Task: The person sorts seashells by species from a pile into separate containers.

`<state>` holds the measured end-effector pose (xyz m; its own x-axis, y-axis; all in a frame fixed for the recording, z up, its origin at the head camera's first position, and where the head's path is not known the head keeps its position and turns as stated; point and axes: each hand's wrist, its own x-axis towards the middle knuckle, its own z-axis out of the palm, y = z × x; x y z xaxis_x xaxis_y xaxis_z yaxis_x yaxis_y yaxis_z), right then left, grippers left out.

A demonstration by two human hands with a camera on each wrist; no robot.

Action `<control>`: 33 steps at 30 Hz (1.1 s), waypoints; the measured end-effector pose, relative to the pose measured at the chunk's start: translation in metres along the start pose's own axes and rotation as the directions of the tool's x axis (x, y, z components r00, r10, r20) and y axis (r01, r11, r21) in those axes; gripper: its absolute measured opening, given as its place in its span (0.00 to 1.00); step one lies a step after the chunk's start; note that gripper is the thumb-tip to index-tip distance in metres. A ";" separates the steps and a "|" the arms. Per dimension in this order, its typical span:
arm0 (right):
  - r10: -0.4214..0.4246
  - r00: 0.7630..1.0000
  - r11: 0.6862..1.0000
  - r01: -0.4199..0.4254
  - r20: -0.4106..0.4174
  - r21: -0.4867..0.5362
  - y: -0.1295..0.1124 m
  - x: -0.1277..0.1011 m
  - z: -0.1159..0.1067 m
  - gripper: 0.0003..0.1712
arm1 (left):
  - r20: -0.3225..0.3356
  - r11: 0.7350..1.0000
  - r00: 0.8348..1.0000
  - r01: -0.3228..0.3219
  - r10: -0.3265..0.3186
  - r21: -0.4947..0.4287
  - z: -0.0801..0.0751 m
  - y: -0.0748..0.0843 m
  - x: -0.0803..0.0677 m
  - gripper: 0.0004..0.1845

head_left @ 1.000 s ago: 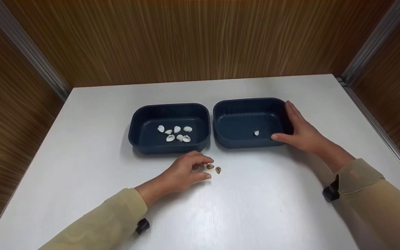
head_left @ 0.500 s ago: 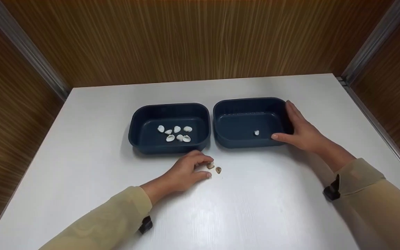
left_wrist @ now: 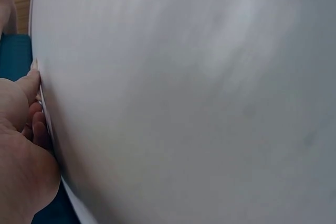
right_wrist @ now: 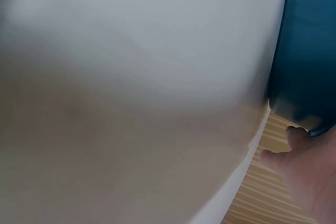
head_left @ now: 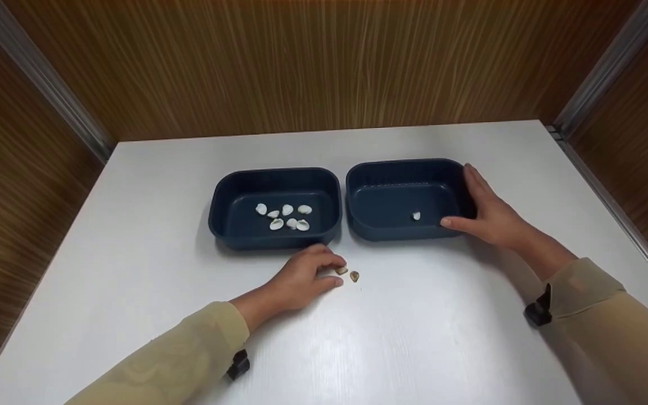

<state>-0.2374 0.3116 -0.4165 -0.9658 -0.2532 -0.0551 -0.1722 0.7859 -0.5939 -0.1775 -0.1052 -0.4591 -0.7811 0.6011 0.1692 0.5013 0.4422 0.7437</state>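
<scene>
My left hand [head_left: 324,273] rests on the white table [head_left: 414,337] just in front of the left dark blue tray [head_left: 220,216]. Its fingers are curled down, with thumb and fingertips closed over a small brown shell hidden beneath them. Two more brown shells [head_left: 341,270] [head_left: 354,276] lie right beside the fingertips. Several white shells [head_left: 287,216] sit in the left tray. My right hand [head_left: 484,211] lies with straight fingers along the right wall of the right tray [head_left: 358,225], thumb against its front corner. One white shell [head_left: 416,215] lies in that tray.
Wood-panelled walls [head_left: 313,62] with metal corner strips enclose the table on three sides. The wrist views show only blurred tabletop, part of my palm [left_wrist: 21,145] and the right tray's wall [right_wrist: 307,51].
The left hand's fingers have closed over a brown shell that showed between thumb and fingers a second ago. The right hand and both trays have stayed put.
</scene>
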 end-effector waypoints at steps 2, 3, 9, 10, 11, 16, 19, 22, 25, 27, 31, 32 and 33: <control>0.003 1.000 1.000 -0.003 0.001 -0.001 0.000 0.000 0.000 0.71 | -0.003 1.000 1.000 -0.009 0.009 0.014 0.000 0.000 0.000 0.13; 0.006 1.000 1.000 -0.006 0.002 -0.001 0.000 0.000 0.000 0.71 | -0.002 1.000 1.000 -0.011 0.011 0.017 0.000 0.000 0.000 0.12; 0.018 1.000 1.000 -0.018 0.007 0.000 0.000 0.000 -0.001 0.71 | 0.015 1.000 1.000 -0.009 0.009 0.027 -0.001 -0.001 0.000 0.11; 0.018 1.000 1.000 -0.018 0.008 0.002 -0.001 0.000 -0.001 0.71 | 0.017 1.000 1.000 -0.008 0.008 0.028 -0.001 -0.001 0.000 0.11; 0.020 1.000 1.000 -0.020 0.009 0.004 -0.001 0.000 -0.001 0.70 | 0.018 1.000 1.000 -0.010 0.009 0.028 -0.001 -0.001 0.000 0.11; 0.029 0.999 1.000 -0.029 0.013 0.003 -0.001 0.001 0.000 0.70 | 0.022 0.999 1.000 -0.020 0.019 0.027 -0.002 -0.001 0.000 0.09; 0.031 0.999 1.000 -0.031 0.014 0.000 -0.001 0.001 0.000 0.70 | 0.022 0.999 0.999 -0.026 0.026 0.026 -0.002 0.000 0.000 0.08; 0.030 0.999 1.000 -0.030 0.015 0.002 -0.002 0.001 -0.001 0.71 | 0.027 0.999 0.999 -0.024 0.024 0.032 -0.003 0.001 0.000 0.07; 0.030 0.999 1.000 -0.030 0.015 0.004 -0.002 0.001 -0.001 0.71 | 0.039 0.999 0.999 -0.013 0.012 0.042 -0.003 0.004 0.001 0.06; 0.031 0.999 1.000 -0.031 0.015 0.003 -0.002 0.001 -0.001 0.71 | 0.053 0.999 0.999 0.000 -0.002 0.046 -0.003 0.005 0.002 0.05; 0.027 1.000 1.000 -0.027 0.014 -0.001 -0.002 0.000 -0.001 0.71 | 0.081 0.998 0.996 0.018 -0.023 0.063 -0.004 0.007 0.003 0.05; 0.028 1.000 1.000 -0.028 0.015 0.000 -0.002 0.000 -0.001 0.71 | 0.086 0.997 0.996 0.017 -0.022 0.069 -0.004 0.007 0.004 0.04; 0.028 0.999 1.000 -0.028 0.015 0.001 -0.002 0.000 -0.001 0.71 | 0.090 0.997 0.996 0.015 -0.022 0.075 -0.004 0.007 0.004 0.04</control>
<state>-0.2373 0.3107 -0.4150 -0.9672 -0.2397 -0.0838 -0.1449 0.7921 -0.5929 -0.1786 -0.1028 -0.4503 -0.7551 0.6488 0.0943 0.5164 0.5000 0.6952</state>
